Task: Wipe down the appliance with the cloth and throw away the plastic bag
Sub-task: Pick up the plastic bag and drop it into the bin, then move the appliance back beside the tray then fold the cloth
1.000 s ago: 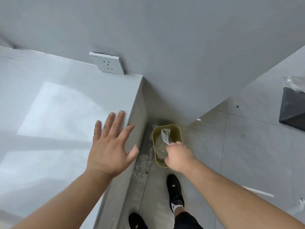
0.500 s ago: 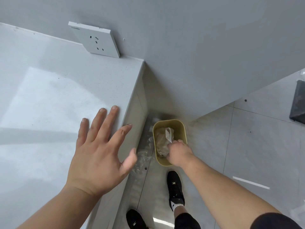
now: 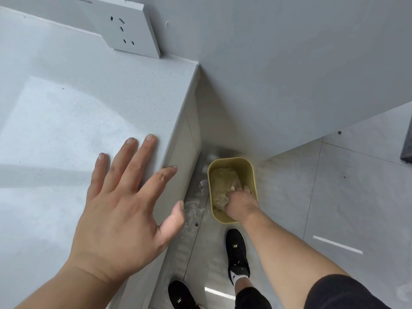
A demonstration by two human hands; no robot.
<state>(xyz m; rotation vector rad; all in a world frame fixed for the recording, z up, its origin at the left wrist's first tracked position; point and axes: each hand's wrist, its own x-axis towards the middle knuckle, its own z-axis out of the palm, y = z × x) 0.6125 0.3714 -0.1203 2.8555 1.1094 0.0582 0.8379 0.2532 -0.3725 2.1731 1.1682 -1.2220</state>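
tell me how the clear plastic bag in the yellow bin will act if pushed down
Probably floppy: the plastic bag looks crumpled where the right hand grips it. Likely very light, being thin and see-through. It may spring back up, since it already fills much of the bin.

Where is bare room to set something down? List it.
Free: the countertop between the wall socket and the left hand; the floor tiles right of the yellow bin. Crowded: the bin, filled by plastic bag and right hand; loose film lies left of it.
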